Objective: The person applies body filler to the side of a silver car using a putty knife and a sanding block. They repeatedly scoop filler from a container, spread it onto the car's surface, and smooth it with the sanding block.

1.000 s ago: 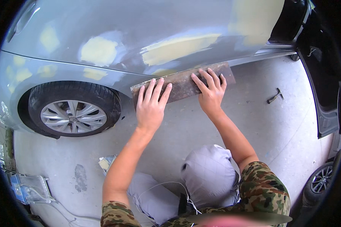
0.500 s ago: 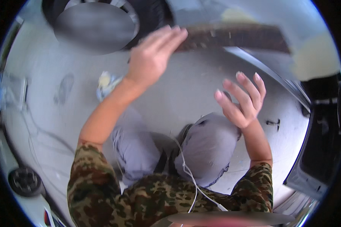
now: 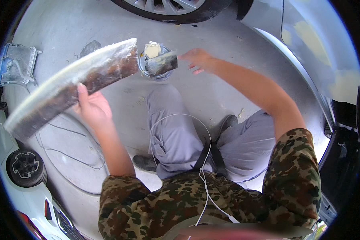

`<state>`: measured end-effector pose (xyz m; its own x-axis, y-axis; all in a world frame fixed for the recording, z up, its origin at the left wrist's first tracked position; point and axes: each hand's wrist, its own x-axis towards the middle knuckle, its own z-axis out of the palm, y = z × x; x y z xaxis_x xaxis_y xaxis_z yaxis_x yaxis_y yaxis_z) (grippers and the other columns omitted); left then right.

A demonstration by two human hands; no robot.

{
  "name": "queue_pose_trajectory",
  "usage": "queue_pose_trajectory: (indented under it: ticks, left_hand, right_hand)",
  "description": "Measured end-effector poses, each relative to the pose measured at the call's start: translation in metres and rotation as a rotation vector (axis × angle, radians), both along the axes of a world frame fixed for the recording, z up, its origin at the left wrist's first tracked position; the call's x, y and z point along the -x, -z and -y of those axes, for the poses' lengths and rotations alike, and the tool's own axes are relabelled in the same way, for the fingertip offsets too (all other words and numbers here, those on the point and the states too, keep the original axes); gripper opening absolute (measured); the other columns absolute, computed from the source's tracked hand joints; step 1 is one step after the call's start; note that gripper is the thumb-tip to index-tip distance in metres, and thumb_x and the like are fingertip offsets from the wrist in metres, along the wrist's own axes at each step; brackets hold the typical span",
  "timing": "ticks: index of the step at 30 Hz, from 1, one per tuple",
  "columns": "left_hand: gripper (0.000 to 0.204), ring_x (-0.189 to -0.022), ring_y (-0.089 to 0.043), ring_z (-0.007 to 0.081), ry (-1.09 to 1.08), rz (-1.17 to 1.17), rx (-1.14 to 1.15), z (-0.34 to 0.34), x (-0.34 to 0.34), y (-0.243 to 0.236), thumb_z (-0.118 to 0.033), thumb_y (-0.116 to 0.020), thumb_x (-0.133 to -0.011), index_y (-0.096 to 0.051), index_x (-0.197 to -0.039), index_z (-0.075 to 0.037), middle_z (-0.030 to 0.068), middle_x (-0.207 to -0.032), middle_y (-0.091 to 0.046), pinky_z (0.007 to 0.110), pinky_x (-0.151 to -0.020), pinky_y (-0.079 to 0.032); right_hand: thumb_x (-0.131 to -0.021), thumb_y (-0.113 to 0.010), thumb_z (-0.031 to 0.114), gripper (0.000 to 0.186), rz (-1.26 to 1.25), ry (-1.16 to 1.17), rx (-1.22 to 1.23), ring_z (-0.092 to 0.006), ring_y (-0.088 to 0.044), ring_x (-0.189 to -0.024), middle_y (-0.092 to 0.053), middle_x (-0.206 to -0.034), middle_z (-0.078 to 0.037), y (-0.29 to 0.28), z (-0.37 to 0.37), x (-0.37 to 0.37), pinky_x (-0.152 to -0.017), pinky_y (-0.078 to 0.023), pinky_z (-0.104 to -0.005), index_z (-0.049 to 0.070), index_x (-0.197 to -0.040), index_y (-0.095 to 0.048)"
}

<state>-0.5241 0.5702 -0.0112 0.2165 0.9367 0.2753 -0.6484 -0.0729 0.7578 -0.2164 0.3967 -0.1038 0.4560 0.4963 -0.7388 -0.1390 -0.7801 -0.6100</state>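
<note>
Has open grey floor (image 3: 80, 24) ahead of both hands, bounded at the top by a car tire (image 3: 170, 17) and at the right by the curved edge of a grey car panel (image 3: 324, 48). Has more bare floor between the right forearm and the bent, grey-trousered legs (image 3: 174, 136).

Holds a long metal plate (image 3: 66, 90) in the left hand (image 3: 94, 108), thumb pressed on the upper face near mid-length, other fingers mostly hidden. Slants it from lower left to upper right, with pale paste along the far edge and brown, stained metal nearer the body. Brings its right end just beside a round tin (image 3: 142, 66) on the floor.

Reaches inward with the right hand (image 3: 198, 60) to the right end of a small dark spreader (image 3: 162, 64) lying aslant over the tin, in front of a cream paste lump (image 3: 152, 51). Has fingers partly curled there; cannot tell from the blur whether gripping or only touching.

Has a clear plastic box (image 3: 20, 66) with a blue side at the left, near the long plate's far end, and a dark wheel (image 3: 27, 165) below.
</note>
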Motion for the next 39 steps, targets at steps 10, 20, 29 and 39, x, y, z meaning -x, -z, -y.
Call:
queue_pose_trajectory:
  ticks: [10,20,29,39]
  left_hand:
    - [0.051,-0.134,-0.062,0.0311,0.073,-0.037,0.100,-0.006,0.014,0.080,-0.001,-0.059,-0.106,-0.047,-0.155,-0.008,0.0151,-0.151,-0.057,0.057,-0.107,-0.057]
    - [0.055,-0.142,-0.054,0.0359,0.025,-0.059,0.271,-0.017,0.001,0.134,-0.006,-0.062,-0.107,-0.044,-0.158,-0.003,0.0201,-0.158,-0.051,0.068,-0.116,-0.042]
    - [0.044,-0.142,-0.053,0.0347,0.280,-0.049,0.094,0.027,-0.068,0.112,-0.011,-0.055,-0.111,-0.047,-0.154,0.000,0.0208,-0.155,-0.053,0.057,-0.120,-0.042]
    - [0.046,-0.138,-0.057,0.0329,0.542,-0.087,-0.078,0.049,-0.114,0.058,-0.009,-0.051,-0.112,-0.043,-0.156,0.004,0.0220,-0.154,-0.054,0.050,-0.118,-0.044]
  right_hand:
    - [-0.092,-0.083,0.019,0.027,0.193,0.253,-0.202,-0.0123,-0.060,-0.072,-0.069,-0.087,-0.003,0.061,-0.016,0.063,-0.061,-0.050,-0.0298,0.003,-0.108,-0.071]
    - [-0.099,-0.078,0.023,0.022,-0.021,0.507,-0.608,-0.0127,-0.068,-0.093,-0.073,-0.100,-0.003,0.020,0.001,0.067,-0.086,-0.052,-0.0334,0.007,-0.112,-0.072]
    - [-0.109,-0.065,0.023,0.024,-0.009,1.051,-0.925,-0.0147,-0.069,-0.095,-0.072,-0.106,-0.003,-0.112,0.124,-0.008,-0.085,-0.057,-0.0362,0.002,-0.121,-0.067]
    - [-0.107,-0.064,0.014,0.025,1.366,1.293,-0.459,-0.0064,-0.054,-0.073,-0.066,-0.081,0.003,-0.185,0.310,-0.082,-0.068,-0.048,-0.0262,-0.003,-0.121,-0.077]
